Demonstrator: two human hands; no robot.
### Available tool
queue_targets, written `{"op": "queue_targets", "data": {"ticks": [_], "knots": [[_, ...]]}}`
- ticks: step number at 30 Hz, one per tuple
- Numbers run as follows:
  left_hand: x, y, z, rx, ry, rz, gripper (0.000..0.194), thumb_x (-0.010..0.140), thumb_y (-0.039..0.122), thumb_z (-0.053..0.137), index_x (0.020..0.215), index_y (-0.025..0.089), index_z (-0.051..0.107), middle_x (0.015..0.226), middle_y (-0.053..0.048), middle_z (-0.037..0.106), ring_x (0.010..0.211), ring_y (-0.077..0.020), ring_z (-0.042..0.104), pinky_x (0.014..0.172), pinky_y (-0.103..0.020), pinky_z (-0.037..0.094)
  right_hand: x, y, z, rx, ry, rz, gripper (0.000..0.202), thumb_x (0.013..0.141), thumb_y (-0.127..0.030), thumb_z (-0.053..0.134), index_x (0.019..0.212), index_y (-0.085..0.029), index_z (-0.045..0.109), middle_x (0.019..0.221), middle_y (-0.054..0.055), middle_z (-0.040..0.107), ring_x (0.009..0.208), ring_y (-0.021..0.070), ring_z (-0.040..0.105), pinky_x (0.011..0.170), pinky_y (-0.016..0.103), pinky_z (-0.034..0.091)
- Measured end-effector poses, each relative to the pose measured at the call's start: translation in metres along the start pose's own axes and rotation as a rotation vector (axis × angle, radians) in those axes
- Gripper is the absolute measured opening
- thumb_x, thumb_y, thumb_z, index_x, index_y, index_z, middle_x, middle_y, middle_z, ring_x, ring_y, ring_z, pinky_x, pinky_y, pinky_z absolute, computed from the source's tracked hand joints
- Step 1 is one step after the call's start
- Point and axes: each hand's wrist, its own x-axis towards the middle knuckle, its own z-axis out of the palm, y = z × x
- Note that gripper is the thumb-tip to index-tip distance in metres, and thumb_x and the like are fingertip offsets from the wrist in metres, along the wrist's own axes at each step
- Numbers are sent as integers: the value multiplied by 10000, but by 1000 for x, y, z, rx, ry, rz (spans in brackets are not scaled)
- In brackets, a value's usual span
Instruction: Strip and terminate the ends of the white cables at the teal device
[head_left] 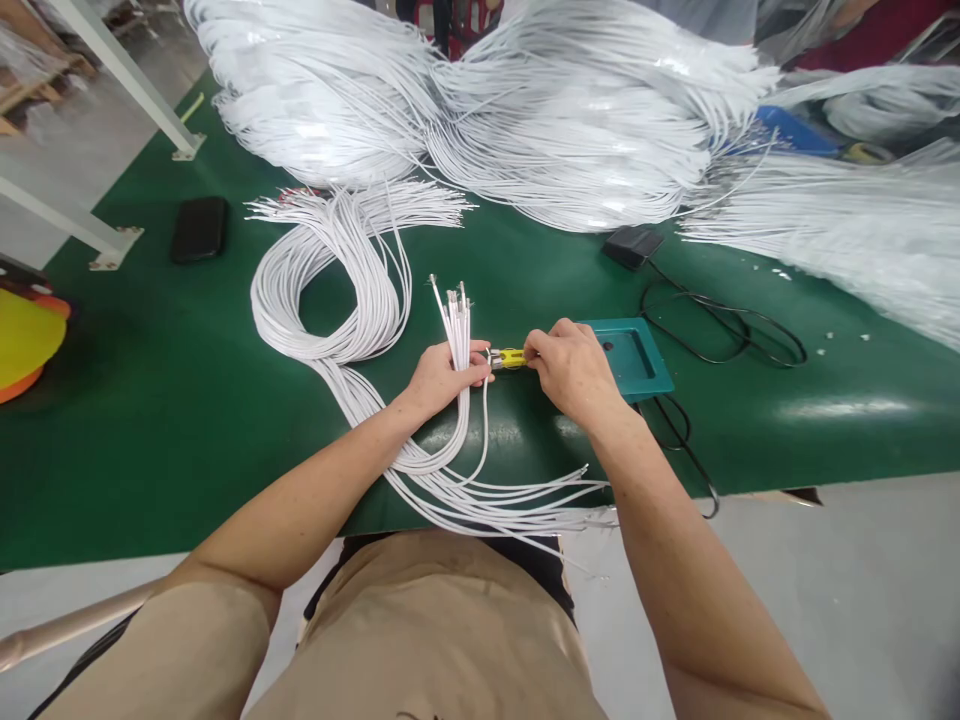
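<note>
My left hand point(442, 378) is closed around a bundle of white cables point(459, 335), whose bared ends stick up above the fingers. One single cable point(484, 420) stands apart, its tip between my left fingertips and the metal end of a small yellow tool point(513, 358). My right hand point(571, 368) pinches that tool from the right; its exact kind is too small to make out. The bundle joins a large coil of white cables point(330, 345) on the left. More loose cable ends point(540, 500) reach towards the table's front edge.
A teal tray point(656, 375) lies beside my right hand, with a black cord point(739, 335) and black adapter point(632, 246) behind. Large heaps of white cables point(570, 120) fill the back of the green table point(150, 430). A black phone-like object point(199, 229) rests near white metal posts point(127, 75).
</note>
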Motion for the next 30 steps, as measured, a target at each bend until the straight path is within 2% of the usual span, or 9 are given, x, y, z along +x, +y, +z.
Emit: {"op": "queue_targets", "data": {"ticks": [5, 9, 11, 18, 24, 30], "knots": [[0, 1, 0, 12, 10, 8, 432, 714, 275, 727, 1111, 120, 656, 837, -42, 700, 723, -165, 685, 776, -322, 550, 1, -1, -2, 61, -22, 24, 132, 823, -114, 533, 838, -183, 645, 735, 83, 618, 836, 243, 526, 792, 365, 356], [-1, 3, 1, -89, -36, 44, 473, 713, 264, 731, 1153, 129, 625, 845, -27, 673, 760, -172, 694, 705, -281, 542, 7, -9, -7, 279, 44, 77, 150, 825, -142, 540, 885, -192, 668, 1004, 84, 700, 998, 257, 547, 861, 382, 386], [-3, 4, 1, -109, -38, 43, 456, 709, 243, 732, 1137, 127, 626, 827, -17, 662, 749, -165, 693, 685, -268, 536, 12, -14, -8, 369, 58, 131, 198, 849, -146, 497, 864, -192, 689, 1058, 77, 700, 1020, 242, 561, 887, 374, 397], [-5, 7, 1, -77, -30, 62, 413, 702, 228, 727, 1090, 116, 640, 826, -20, 668, 747, -161, 691, 684, -265, 537, 22, -25, -6, 605, -107, 277, 274, 871, -262, 487, 742, -194, 719, 1011, 65, 706, 946, 209, 615, 804, 324, 424], [-6, 7, 1, -59, -21, 91, 400, 697, 236, 727, 1071, 117, 650, 832, -36, 696, 760, -184, 702, 690, -289, 553, 19, -26, -4, 807, -87, 404, 151, 773, -250, 597, 696, -201, 717, 1059, 51, 709, 960, 216, 633, 845, 346, 439], [-5, 3, -1, -31, -30, 137, 361, 713, 233, 705, 1057, 134, 659, 836, -27, 699, 773, -179, 706, 749, -292, 554, 20, -28, -1, 842, -70, 427, 113, 721, -222, 618, 662, -192, 709, 1046, 58, 712, 938, 222, 644, 855, 354, 452]]}}
